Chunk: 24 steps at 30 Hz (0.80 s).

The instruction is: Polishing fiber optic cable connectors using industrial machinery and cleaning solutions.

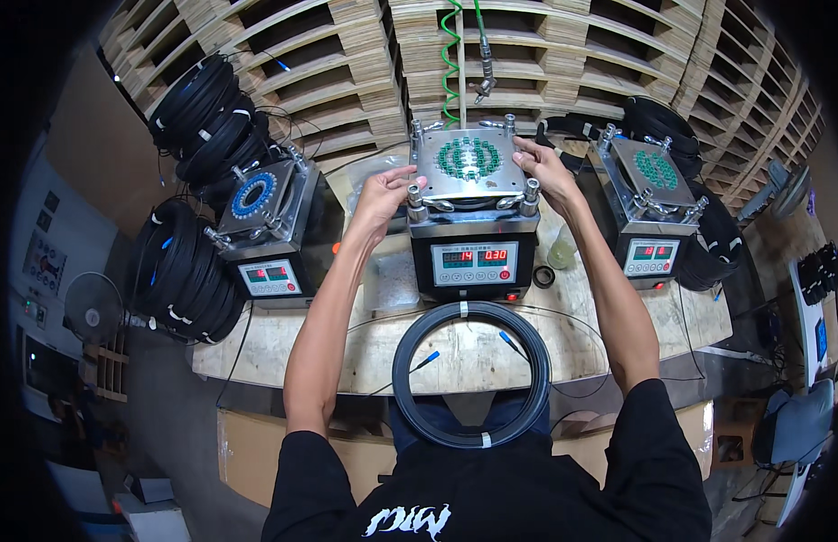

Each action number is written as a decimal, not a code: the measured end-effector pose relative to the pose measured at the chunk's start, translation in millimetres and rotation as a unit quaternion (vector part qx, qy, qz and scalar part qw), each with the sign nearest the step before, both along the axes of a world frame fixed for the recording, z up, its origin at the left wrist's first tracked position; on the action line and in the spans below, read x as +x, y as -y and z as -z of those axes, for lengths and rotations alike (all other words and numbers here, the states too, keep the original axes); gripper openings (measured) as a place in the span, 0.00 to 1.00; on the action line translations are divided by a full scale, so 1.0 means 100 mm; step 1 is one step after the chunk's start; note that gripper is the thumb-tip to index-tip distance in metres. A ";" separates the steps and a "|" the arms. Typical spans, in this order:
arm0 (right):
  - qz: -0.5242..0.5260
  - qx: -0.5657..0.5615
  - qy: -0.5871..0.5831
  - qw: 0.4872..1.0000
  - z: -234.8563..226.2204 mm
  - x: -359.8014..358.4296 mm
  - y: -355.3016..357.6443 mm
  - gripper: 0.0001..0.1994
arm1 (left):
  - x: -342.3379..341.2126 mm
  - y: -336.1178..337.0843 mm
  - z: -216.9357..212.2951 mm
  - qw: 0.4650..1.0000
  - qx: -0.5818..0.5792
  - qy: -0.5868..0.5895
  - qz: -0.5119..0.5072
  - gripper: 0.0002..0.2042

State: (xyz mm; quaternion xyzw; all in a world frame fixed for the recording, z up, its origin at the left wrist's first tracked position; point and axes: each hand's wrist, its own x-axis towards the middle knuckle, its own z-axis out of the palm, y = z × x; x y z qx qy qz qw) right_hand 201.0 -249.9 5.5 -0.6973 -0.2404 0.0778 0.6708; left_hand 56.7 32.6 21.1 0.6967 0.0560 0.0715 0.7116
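Note:
A square metal plate with a ring of green connector holders sits on the middle polishing machine, between its corner posts. My left hand grips the plate's left edge, its fingers and thumb near the front left post. At the opposite edge my right hand holds the plate, fingers partly hidden behind the far right post. A coil of black cable with blue connectors rests against my lap and the table's front edge.
Similar machines stand at the left and right. Black cable coils are stacked at the far left. A small bottle and a black ring lie beside the middle machine. An air gun hangs above on a green hose, before wooden pallets.

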 end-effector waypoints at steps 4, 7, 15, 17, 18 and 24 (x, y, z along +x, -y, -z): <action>-0.002 -0.017 0.006 1.000 0.02 0.06 0.02 0.28 | -0.03 0.00 -0.03 1.000 0.010 -0.012 0.004 0.28; -0.018 -0.070 -0.014 0.997 -0.02 0.07 0.02 0.28 | -0.04 0.00 -0.06 0.999 0.000 -0.030 0.010 0.28; 0.050 -0.033 0.092 0.994 0.07 0.01 0.18 0.22 | -0.14 0.05 0.10 0.996 0.041 0.057 -0.049 0.17; 0.035 -0.114 0.031 0.992 -0.03 -0.33 0.29 0.19 | -0.51 0.00 0.18 0.988 0.073 0.091 -0.100 0.15; 0.065 -0.044 0.035 0.996 0.03 -0.46 0.40 0.17 | -0.68 0.00 0.24 0.989 0.070 0.089 -0.097 0.15; 0.018 -0.146 0.043 0.988 0.67 -1.39 1.33 0.09 | -2.15 -0.04 1.00 0.946 0.312 -0.002 -0.094 0.11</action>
